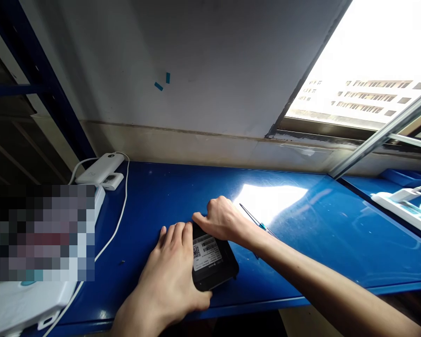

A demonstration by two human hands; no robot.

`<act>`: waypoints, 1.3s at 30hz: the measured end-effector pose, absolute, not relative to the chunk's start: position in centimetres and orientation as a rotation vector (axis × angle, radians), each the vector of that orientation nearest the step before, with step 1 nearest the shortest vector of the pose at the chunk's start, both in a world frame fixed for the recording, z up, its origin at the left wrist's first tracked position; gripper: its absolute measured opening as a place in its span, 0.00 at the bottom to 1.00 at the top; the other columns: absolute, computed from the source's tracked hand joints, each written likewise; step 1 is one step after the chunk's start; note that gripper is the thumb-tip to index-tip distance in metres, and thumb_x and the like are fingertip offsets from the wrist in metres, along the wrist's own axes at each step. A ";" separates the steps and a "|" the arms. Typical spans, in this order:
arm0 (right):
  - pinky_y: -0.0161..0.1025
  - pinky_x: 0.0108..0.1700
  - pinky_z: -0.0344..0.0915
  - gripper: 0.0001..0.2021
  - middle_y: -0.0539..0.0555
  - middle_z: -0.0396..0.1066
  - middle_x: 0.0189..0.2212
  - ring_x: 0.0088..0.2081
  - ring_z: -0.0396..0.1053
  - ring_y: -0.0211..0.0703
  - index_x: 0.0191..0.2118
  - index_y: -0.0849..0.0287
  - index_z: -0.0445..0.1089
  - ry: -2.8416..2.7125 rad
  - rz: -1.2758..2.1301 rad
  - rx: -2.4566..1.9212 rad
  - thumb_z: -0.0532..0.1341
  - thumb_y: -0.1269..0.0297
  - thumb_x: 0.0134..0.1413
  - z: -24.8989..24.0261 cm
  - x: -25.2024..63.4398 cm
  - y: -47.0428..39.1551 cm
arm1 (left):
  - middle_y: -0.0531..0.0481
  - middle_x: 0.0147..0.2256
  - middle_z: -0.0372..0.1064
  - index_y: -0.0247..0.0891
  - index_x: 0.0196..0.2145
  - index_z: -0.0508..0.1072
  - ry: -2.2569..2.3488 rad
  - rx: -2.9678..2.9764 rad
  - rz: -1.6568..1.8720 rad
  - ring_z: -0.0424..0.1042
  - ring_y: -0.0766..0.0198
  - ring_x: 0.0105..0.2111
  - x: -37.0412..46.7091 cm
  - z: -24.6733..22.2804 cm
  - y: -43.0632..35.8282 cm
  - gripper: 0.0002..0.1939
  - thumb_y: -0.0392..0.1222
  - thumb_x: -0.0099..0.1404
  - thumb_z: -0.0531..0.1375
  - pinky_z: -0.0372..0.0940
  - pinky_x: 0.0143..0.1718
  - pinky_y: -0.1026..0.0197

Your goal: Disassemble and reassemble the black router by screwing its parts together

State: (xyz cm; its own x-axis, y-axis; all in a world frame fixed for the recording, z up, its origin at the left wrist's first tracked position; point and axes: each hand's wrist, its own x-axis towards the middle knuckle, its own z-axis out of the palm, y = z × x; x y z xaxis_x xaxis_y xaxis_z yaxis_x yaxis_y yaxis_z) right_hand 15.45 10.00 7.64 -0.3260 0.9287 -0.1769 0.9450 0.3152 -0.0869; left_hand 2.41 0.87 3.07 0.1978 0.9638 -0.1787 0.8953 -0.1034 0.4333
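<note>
A flat black device (215,277) with rounded corners lies on the blue tabletop, with a white label (207,252) bearing a QR code and barcodes facing up. My left hand (171,271) spans its left side, the thumb at the near edge and the fingers toward the far edge. At the device's far edge, my right hand (221,219) is closed with its fingers curled down; the fingertips are hidden. Just right of that hand lies a thin dark tool (252,216) with a blue-green part, crossed partly by my right forearm.
White devices (101,168) and a white cable (121,210) lie along the left of the blue tabletop (337,234). A pixelated patch covers part of that side. A white power strip (403,210) is at the right, beside a metal post (375,126). A wall and window stand behind.
</note>
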 end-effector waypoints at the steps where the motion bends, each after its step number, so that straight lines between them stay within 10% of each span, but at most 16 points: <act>1: 0.40 0.29 0.58 0.23 0.67 0.79 0.25 0.29 0.77 0.52 0.26 0.64 0.79 2.469 -0.270 1.765 0.55 0.54 0.62 7.7 15.5 10.0 | 0.28 0.62 0.63 0.25 0.66 0.60 1.731 2.029 0.199 0.59 0.35 0.66 2.4 3.2 0.9 0.51 0.49 0.45 0.64 0.45 0.71 0.36; 16: 0.46 0.45 0.69 0.23 0.63 0.80 0.40 0.41 0.79 0.54 0.41 0.61 0.76 2.783 -0.420 1.564 0.50 0.50 0.71 6.0 18.9 9.7 | 0.32 0.75 0.42 0.26 0.74 0.46 1.749 1.931 0.086 0.38 0.35 0.75 1.6 2.9 0.1 0.62 0.54 0.49 0.65 0.48 0.71 0.36; 23: 0.48 0.63 0.67 0.55 0.65 0.63 0.67 0.63 0.67 0.58 0.72 0.61 0.54 2.914 -0.920 0.948 0.76 0.44 0.42 6.0 23.2 7.6 | 0.33 0.76 0.41 0.27 0.74 0.47 1.701 1.959 0.064 0.36 0.40 0.75 1.0 2.7 0.1 0.61 0.51 0.49 0.65 0.41 0.73 0.41; 32: 0.55 0.58 0.72 0.63 0.67 0.59 0.67 0.58 0.71 0.65 0.76 0.58 0.43 2.898 -0.877 1.041 0.77 0.52 0.37 5.4 23.1 6.6 | 0.35 0.73 0.49 0.33 0.73 0.48 1.738 1.891 0.435 0.51 0.39 0.72 0.2 0.5 -0.7 0.59 0.47 0.48 0.67 0.59 0.69 0.44; 39: 0.53 0.55 0.74 0.64 0.67 0.61 0.63 0.54 0.73 0.61 0.75 0.63 0.46 2.944 -0.904 1.046 0.78 0.52 0.34 5.2 23.2 6.9 | 0.30 0.73 0.49 0.26 0.72 0.48 1.763 1.877 0.392 0.45 0.36 0.74 0.7 0.6 -0.3 0.60 0.46 0.45 0.65 0.51 0.72 0.41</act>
State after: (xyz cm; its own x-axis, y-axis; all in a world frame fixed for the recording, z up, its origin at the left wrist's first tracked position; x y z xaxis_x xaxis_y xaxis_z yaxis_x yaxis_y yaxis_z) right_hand 23.18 6.93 5.18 -0.7876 0.6112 -0.0784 0.5498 0.6395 -0.5374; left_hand 0.66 -0.33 0.59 0.1060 0.9838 -0.1445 0.8297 -0.0074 0.5581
